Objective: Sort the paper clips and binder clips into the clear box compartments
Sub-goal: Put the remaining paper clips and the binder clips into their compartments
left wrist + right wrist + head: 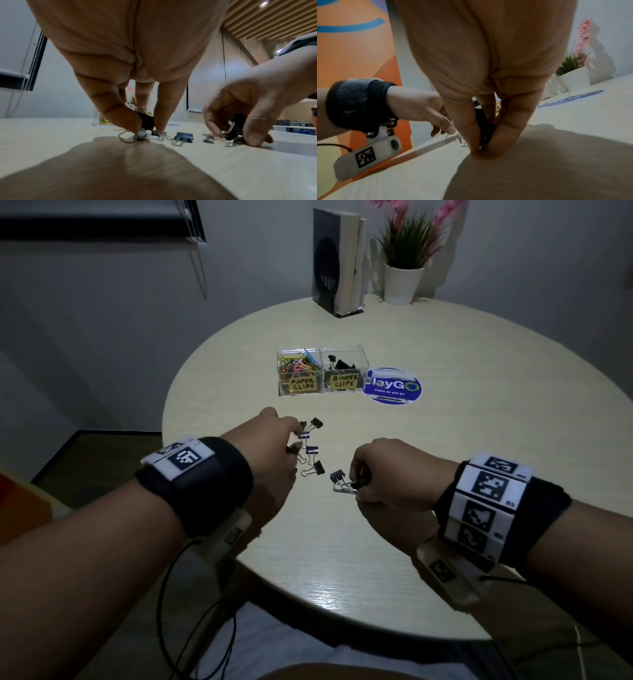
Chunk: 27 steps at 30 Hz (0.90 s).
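Black binder clips (pixel 313 455) pinched in both hands (pixel 274 446).

Head view looks down; wrist views skim the table (pixel 445 440) closely.

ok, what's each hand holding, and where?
Left hand pinches a black metal binder clip by its body. Right hand likewise pinches another black binder clip.

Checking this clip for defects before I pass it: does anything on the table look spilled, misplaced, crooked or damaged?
Nothing stands out. The clear box sits upright, paper clips in the compartment labelled for them, binder clips in theirs. The loose binder clips near both hands are simply unsorted.
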Each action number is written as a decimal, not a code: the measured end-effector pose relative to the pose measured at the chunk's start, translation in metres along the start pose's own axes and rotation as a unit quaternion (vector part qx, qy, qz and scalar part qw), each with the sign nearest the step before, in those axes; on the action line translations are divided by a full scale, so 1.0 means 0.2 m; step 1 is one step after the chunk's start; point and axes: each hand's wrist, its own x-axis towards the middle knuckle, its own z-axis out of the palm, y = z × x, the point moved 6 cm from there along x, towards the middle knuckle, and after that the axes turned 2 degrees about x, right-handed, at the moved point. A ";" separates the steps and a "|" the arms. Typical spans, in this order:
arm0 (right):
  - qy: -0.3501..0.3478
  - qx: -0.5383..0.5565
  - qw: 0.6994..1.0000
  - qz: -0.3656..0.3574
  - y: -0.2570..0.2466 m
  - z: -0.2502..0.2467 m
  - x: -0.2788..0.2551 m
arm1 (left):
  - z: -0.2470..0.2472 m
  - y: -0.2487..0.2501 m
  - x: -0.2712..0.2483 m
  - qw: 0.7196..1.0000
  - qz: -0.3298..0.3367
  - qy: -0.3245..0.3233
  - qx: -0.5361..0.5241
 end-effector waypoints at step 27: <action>0.069 0.420 0.898 0.112 0.30 -0.36 0.28 | -0.29 -0.05 0.33 0.975 0.013 0.087 -0.204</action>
